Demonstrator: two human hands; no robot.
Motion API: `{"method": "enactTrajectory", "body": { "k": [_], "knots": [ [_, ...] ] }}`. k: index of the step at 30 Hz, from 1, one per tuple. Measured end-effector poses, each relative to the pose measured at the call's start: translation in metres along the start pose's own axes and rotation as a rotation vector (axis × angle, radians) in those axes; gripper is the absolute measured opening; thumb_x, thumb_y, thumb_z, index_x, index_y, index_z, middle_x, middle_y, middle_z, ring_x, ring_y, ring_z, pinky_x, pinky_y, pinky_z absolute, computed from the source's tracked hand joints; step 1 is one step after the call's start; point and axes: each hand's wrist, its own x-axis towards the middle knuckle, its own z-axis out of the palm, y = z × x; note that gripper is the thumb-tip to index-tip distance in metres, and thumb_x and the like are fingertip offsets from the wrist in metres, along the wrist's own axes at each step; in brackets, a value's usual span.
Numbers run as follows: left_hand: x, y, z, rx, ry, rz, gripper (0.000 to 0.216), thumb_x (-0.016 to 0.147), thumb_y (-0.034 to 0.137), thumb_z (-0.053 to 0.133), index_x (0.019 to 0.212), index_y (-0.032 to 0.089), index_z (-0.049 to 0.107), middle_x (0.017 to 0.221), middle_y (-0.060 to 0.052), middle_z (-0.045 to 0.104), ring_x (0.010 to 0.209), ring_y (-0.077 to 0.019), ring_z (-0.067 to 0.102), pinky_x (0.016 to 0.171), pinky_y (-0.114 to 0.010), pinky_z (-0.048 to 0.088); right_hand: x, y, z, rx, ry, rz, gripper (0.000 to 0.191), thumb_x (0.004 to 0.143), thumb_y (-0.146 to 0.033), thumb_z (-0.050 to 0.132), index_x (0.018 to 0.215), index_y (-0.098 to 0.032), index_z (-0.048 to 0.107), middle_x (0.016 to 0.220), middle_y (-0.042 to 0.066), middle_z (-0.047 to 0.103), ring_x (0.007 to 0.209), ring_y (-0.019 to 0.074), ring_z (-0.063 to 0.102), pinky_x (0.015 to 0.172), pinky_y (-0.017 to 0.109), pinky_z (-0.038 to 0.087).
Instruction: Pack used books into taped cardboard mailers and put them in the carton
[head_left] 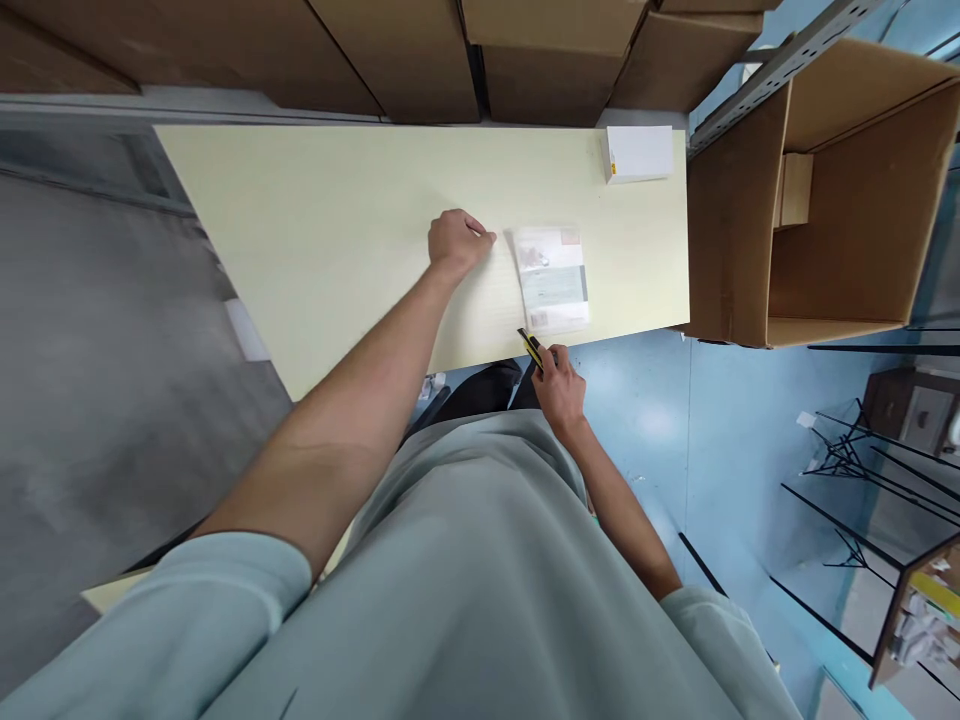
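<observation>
My right hand (559, 388) is wrapped round a black and yellow box cutter (530, 345), held at the near edge of the table. The cutter's tip points up and left, close to the lower left corner of a flat plastic-wrapped packet (553, 282). White and grey with printed patches, the packet lies flat on the pale yellow table (337, 220). To its left, my left hand (459, 240) is closed just above the tabletop, thumb and fingers together. Whatever those fingers may pinch is hidden or too small to make out.
A small white box (639, 154) stands at the table's far right corner. Brown cartons (555, 80) line the back. Right of the table is a large open carton (727, 230) with a smaller box inside. Black racks (840, 455) stand on the blue floor farther right.
</observation>
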Motion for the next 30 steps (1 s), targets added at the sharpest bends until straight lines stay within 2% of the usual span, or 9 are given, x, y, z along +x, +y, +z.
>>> {"method": "enactTrajectory", "body": {
  "k": [5, 8, 11, 13, 16, 19, 22, 27, 30],
  "knots": [
    [-0.005, 0.003, 0.006, -0.004, 0.047, 0.010, 0.019, 0.091, 0.026, 0.083, 0.091, 0.018, 0.065, 0.096, 0.001, 0.068, 0.102, -0.0164, 0.063, 0.112, -0.038, 0.053, -0.015, 0.002, -0.003, -0.031, -0.094, -0.014, 0.046, 0.111, -0.015, 0.041, 0.151, -0.025, 0.060, 0.148, 0.014, 0.062, 0.110, 0.0219, 0.072, 0.073, 0.026, 0.056],
    [-0.021, 0.013, 0.008, -0.013, 0.108, 0.054, 0.011, 0.088, 0.019, 0.077, 0.088, 0.021, 0.067, 0.093, 0.000, 0.070, 0.100, -0.0178, 0.064, 0.112, -0.036, 0.053, -0.023, 0.005, -0.011, -0.009, -0.132, -0.044, 0.044, 0.110, -0.015, 0.046, 0.149, -0.024, 0.062, 0.150, 0.013, 0.062, 0.110, 0.0211, 0.074, 0.075, 0.026, 0.057],
    [-0.056, 0.034, -0.002, 0.004, 0.089, 0.082, 0.008, 0.085, 0.016, 0.071, 0.089, 0.023, 0.070, 0.097, -0.004, 0.075, 0.106, -0.0243, 0.071, 0.110, -0.040, 0.056, -0.029, 0.014, -0.025, 0.047, -0.099, -0.058, 0.041, 0.107, -0.018, 0.054, 0.146, -0.023, 0.065, 0.149, 0.012, 0.065, 0.110, 0.0220, 0.076, 0.077, 0.026, 0.059],
    [-0.088, 0.053, -0.015, 0.006, 0.045, 0.109, 0.009, 0.089, 0.019, 0.068, 0.096, 0.022, 0.072, 0.108, -0.007, 0.079, 0.113, -0.0267, 0.073, 0.112, -0.042, 0.056, -0.030, 0.022, -0.038, 0.093, -0.026, -0.037, 0.040, 0.105, -0.021, 0.059, 0.145, -0.023, 0.066, 0.146, 0.012, 0.067, 0.109, 0.0233, 0.077, 0.077, 0.028, 0.060],
    [-0.136, 0.082, -0.039, -0.002, 0.051, 0.200, 0.016, 0.092, 0.022, 0.066, 0.105, 0.023, 0.075, 0.120, -0.009, 0.081, 0.124, -0.0286, 0.072, 0.116, -0.045, 0.055, -0.022, 0.038, -0.066, 0.173, 0.119, 0.011, 0.040, 0.104, -0.024, 0.062, 0.144, -0.024, 0.068, 0.141, 0.010, 0.071, 0.103, 0.0238, 0.079, 0.078, 0.030, 0.061],
    [-0.168, 0.116, -0.061, -0.024, 0.065, 0.342, 0.018, 0.095, 0.026, 0.065, 0.108, 0.026, 0.077, 0.123, -0.009, 0.081, 0.122, -0.0291, 0.074, 0.116, -0.046, 0.056, 0.000, 0.053, -0.102, 0.273, 0.282, -0.001, 0.042, 0.102, -0.025, 0.063, 0.144, -0.023, 0.067, 0.138, 0.010, 0.073, 0.108, 0.0253, 0.079, 0.082, 0.032, 0.062],
    [-0.181, 0.160, -0.084, -0.054, 0.090, 0.479, 0.018, 0.097, 0.029, 0.063, 0.106, 0.028, 0.079, 0.116, -0.006, 0.082, 0.118, -0.0286, 0.076, 0.113, -0.046, 0.057, 0.035, 0.063, -0.148, 0.380, 0.459, -0.073, 0.045, 0.100, -0.028, 0.061, 0.145, -0.023, 0.065, 0.135, 0.011, 0.076, 0.114, 0.0272, 0.078, 0.088, 0.035, 0.063],
    [-0.171, 0.256, -0.129, -0.116, 0.196, 0.605, 0.021, 0.102, 0.037, 0.059, 0.106, 0.031, 0.079, 0.117, -0.005, 0.082, 0.118, -0.0267, 0.075, 0.110, -0.043, 0.058, 0.111, 0.058, -0.246, 0.443, 0.679, -0.273, 0.031, 0.099, -0.027, 0.059, 0.127, -0.021, 0.071, 0.121, 0.011, 0.081, 0.111, 0.0285, 0.077, 0.095, 0.038, 0.060],
    [-0.151, 0.311, -0.150, -0.134, 0.276, 0.708, 0.020, 0.103, 0.037, 0.060, 0.103, 0.030, 0.079, 0.113, -0.005, 0.082, 0.114, -0.0260, 0.076, 0.108, -0.043, 0.058, 0.155, 0.043, -0.314, 0.393, 0.790, -0.408, 0.030, 0.099, -0.025, 0.062, 0.128, -0.019, 0.072, 0.121, 0.013, 0.081, 0.112, 0.0295, 0.075, 0.100, 0.039, 0.056]
  ]
}}
